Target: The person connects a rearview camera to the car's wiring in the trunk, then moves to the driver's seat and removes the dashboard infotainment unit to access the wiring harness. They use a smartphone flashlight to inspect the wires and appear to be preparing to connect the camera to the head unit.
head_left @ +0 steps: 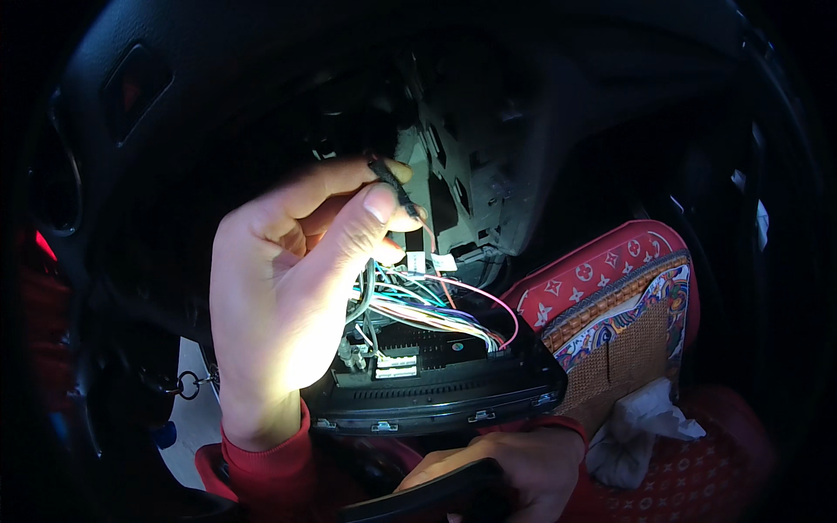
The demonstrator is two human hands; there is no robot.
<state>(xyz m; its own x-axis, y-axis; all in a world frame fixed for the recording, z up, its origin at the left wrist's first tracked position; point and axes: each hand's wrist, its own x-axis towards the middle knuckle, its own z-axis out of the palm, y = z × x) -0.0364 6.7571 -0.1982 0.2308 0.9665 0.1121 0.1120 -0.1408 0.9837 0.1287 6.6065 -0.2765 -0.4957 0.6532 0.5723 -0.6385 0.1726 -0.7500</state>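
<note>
My left hand (283,292) is raised, palm side partly hidden. Its thumb and forefinger pinch a black tape-wrapped wire (397,190), from which a thin reddish wire runs down. Below it lies a black car stereo unit (445,397), with a bundle of coloured wires (436,309) running into its back. Two small white tags (443,261) hang among the wires. At the unit's near edge, my right hand (523,471) rests beside a curved black piece (427,499); its fingers are mostly hidden behind that piece, so its grip does not show.
Behind the wires, the opened dashboard shows a grey metal bracket (488,187). To the right stands a red patterned seat (593,261) with a woven, colourfully edged panel (628,357). Crumpled white tissue (649,418) lies on the seat. Keys on a ring (187,384) hang at left.
</note>
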